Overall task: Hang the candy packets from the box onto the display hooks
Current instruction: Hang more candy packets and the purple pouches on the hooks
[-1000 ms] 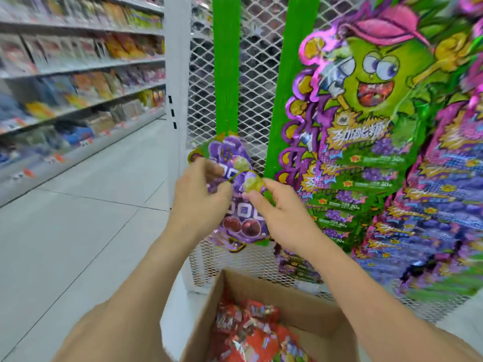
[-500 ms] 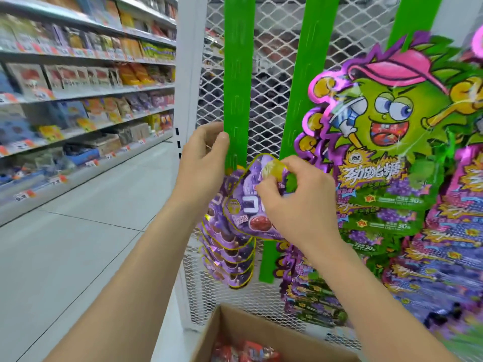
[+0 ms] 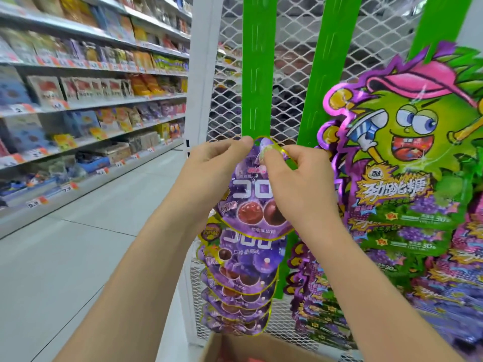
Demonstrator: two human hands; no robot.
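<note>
The left hand and the right hand each pinch a top corner of one purple candy packet, holding it upright against the lower part of the leftmost green hanging strip. The strip runs down a white mesh rack that fills the upper middle of the view. Stocked aisle shelves stretch along the left. To the right hang green-and-purple cartoon packets in overlapping rows. Just below the held packet, a column of matching purple packets hangs overlapped. A cardboard box shows its corner at the bottom edge.
</note>
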